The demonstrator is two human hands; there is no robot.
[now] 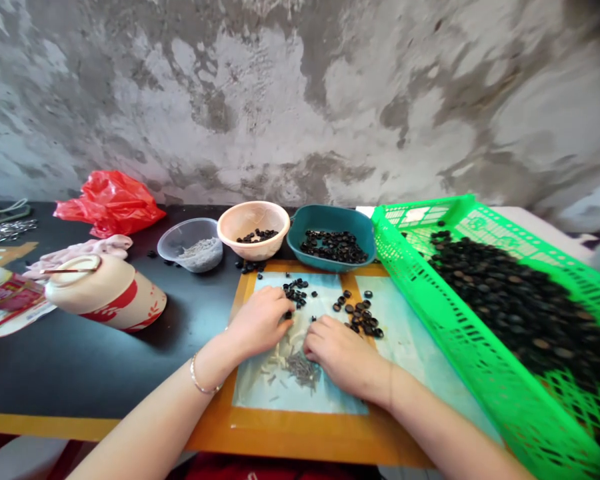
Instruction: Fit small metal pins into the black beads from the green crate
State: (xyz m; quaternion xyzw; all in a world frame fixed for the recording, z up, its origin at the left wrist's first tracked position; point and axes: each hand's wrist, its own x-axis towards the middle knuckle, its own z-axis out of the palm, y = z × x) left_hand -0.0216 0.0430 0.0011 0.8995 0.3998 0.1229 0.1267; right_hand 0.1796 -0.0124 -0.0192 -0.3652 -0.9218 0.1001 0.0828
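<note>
My left hand is at the near edge of a loose group of small black round parts, its thumb and fingers closed on one such black piece. To its right, my right hand has its fingers curled together beside a pile of short grey pins; whatever its fingertips hold is hidden. Larger black round caps lie scattered beyond the right hand. Both hands rest over a light blue sheet edged with brown tape.
Behind the sheet stand a clear bowl of pins, a peach bowl and a teal basin, both with black parts. A green basket heaped with black caps borders the right. Leftward are a white-and-red tumbler and a red bag.
</note>
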